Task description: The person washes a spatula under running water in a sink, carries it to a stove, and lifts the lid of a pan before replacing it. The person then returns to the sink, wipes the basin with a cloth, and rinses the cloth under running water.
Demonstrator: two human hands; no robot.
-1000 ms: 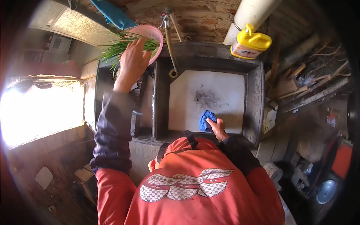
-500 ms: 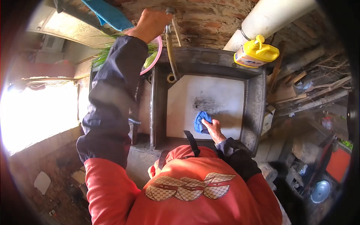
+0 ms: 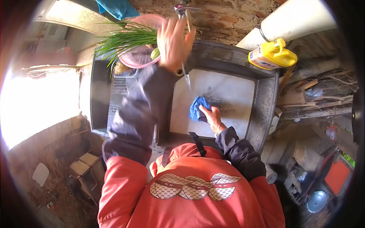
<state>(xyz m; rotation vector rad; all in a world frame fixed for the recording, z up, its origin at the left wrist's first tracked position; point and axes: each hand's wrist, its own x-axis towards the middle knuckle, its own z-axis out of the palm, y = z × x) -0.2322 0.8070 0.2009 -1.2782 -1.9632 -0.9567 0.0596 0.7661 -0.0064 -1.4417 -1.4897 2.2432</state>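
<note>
My left hand (image 3: 175, 43) is raised with its fingers stretched out, just below the tap (image 3: 183, 7) and touching nothing I can make out. From the hose (image 3: 184, 65) on the tap, a stream of water (image 3: 188, 82) falls into the sink basin (image 3: 224, 85). My right hand (image 3: 214, 119) grips a crumpled blue cloth (image 3: 199, 109) low over the pale basin floor. A dark smudge (image 3: 224, 110) lies on the floor beside the cloth.
A pink basket (image 3: 133, 60) with long green stalks (image 3: 127, 40) stands on the left. On the sink's back right edge stands a yellow pump bottle (image 3: 272, 55). A white pipe (image 3: 289, 22) slants behind it, and wood pieces (image 3: 323, 102) are piled at the right.
My left hand has let go of the tap and come down, fingers spreading. Water now runs from the hose. My right hand has moved slightly up and left with the cloth.
</note>
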